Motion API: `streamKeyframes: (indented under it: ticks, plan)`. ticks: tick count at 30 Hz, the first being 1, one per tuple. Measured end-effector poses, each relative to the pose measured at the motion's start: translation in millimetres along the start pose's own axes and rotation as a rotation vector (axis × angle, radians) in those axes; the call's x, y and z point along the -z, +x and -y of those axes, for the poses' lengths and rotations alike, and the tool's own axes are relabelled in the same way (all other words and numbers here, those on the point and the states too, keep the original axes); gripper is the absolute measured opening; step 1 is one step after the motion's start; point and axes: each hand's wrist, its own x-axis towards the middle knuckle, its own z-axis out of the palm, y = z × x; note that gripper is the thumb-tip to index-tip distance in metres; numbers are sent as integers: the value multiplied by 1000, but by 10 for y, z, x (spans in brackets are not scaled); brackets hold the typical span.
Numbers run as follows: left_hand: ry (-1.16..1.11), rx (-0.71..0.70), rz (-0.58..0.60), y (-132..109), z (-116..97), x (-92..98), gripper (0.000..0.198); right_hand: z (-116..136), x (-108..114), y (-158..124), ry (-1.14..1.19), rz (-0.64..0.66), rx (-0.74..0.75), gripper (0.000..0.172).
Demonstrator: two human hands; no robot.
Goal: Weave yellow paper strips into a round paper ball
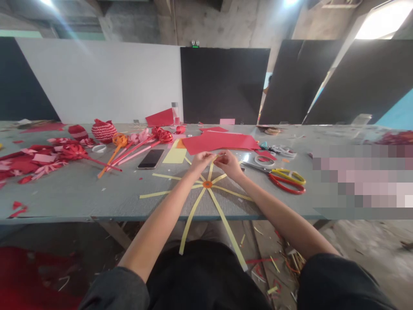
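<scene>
A star of pale yellow paper strips (222,211) spreads out from a small orange disc (207,184) at the table's front. Two of its strips hang over the front edge toward my body. My left hand (204,161) and my right hand (227,162) meet above the far side of the star. Both have their fingers pinched together on the end of a yellow strip that rises from the disc. The fingertips partly hide that end. Red paper sheets (222,142) lie just beyond my hands.
Scissors (287,178) with yellow and red handles lie right of my hands, beside a tape roll (264,161). A phone (151,159) and yellow paper (174,154) are on the left. Red paper flowers (74,153) and a striped woven ball (103,130) stand farther left. Scraps litter the floor.
</scene>
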Motion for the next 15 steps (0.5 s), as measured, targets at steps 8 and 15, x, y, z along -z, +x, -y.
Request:
streamKeyframes:
  ticks: [8, 15]
  plan:
    - [-67, -63, 12, 8, 24, -8, 17, 178, -3, -32, 257, 38, -132, 37]
    - [-74, 16, -65, -14, -35, 14, 17, 323, 55, -26, 602, 37, -365, 34]
